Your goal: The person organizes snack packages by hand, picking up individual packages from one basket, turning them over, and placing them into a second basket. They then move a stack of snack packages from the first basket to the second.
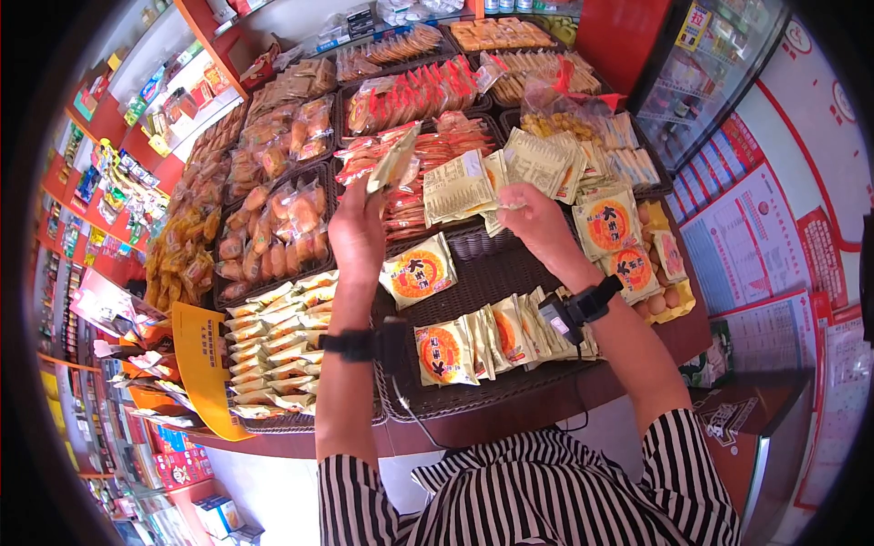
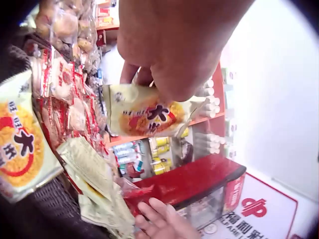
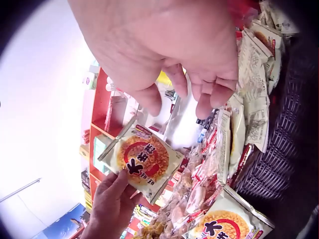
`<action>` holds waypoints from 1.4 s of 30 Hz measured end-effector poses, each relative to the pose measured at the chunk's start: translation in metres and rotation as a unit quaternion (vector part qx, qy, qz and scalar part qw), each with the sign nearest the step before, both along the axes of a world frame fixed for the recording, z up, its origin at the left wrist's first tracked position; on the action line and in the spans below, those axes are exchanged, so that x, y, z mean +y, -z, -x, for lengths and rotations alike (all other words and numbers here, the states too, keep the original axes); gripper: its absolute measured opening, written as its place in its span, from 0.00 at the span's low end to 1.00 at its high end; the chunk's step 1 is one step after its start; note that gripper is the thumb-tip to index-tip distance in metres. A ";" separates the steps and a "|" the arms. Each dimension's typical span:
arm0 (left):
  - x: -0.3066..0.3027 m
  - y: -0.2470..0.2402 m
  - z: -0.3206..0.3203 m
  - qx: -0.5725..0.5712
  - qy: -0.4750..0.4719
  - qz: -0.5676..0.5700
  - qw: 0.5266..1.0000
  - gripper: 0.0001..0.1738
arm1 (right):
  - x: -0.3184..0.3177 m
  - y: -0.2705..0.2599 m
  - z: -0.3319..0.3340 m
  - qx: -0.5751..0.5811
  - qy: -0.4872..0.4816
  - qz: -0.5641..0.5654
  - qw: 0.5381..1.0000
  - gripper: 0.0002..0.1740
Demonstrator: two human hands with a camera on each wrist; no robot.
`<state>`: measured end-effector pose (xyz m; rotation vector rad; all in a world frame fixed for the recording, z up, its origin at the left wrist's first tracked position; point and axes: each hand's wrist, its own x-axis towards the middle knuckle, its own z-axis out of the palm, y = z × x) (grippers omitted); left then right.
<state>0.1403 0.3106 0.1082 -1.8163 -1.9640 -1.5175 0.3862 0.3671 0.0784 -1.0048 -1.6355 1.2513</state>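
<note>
My left hand (image 1: 358,235) pinches a cream snack packet (image 2: 144,112) by its edge, lifted above the baskets. The packet's front shows a round orange cracker print, seen face-on in the right wrist view. My right hand (image 1: 537,226) is beside a pile of similar packets (image 1: 455,187), most lying with their printed backs up. Its fingers (image 3: 174,79) are loosely bent and hold nothing in the right wrist view. One packet (image 1: 419,271) lies face up between the hands, and a row of packets (image 1: 496,337) leans in the near dark wicker basket (image 1: 482,396).
Stacked packets (image 1: 282,341) fill a basket at near left, beside a yellow sign (image 1: 205,364). Baskets of red-wrapped snacks (image 1: 410,96) and bagged buns (image 1: 282,227) stand behind. A yellow egg tray (image 1: 681,300) sits at right, near a glass-door cooler (image 1: 701,73).
</note>
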 end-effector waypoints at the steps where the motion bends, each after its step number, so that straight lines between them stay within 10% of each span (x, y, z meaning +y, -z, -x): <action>1: -0.007 0.004 0.003 -0.118 0.099 0.025 0.988 0.13 | -0.003 -0.007 0.001 0.040 0.004 -0.026 0.999 0.21; 4: -0.037 0.008 -0.008 -0.395 0.250 0.127 0.875 0.13 | -0.009 -0.033 0.003 0.084 -0.061 0.012 0.994 0.21; 18: -0.058 0.046 -0.040 -0.556 0.335 0.151 0.746 0.16 | -0.017 -0.022 -0.001 -0.036 -0.216 0.154 0.964 0.16; 21: -0.056 0.046 -0.036 -0.477 0.323 0.138 0.806 0.15 | -0.025 -0.032 -0.001 -0.044 -0.127 0.081 0.988 0.17; 23: -0.054 0.040 -0.029 -0.195 0.254 0.180 0.930 0.14 | -0.027 -0.036 -0.001 -0.082 -0.113 0.015 0.990 0.18; 28: -0.047 0.029 -0.046 -0.069 0.271 0.154 0.947 0.13 | -0.031 -0.017 0.003 -0.290 -0.135 -0.261 0.911 0.16; 33: -0.060 0.036 -0.042 -0.055 0.174 0.191 0.964 0.09 | -0.018 0.010 -0.011 -0.298 -0.156 -0.146 0.931 0.14; 35: -0.073 0.051 -0.030 0.018 0.073 0.301 0.951 0.15 | -0.011 0.023 -0.021 -0.223 -0.146 0.080 0.960 0.15; 42: -0.088 0.092 -0.024 0.105 0.126 0.454 0.876 0.14 | -0.003 0.043 -0.017 -0.268 -0.109 0.196 0.937 0.17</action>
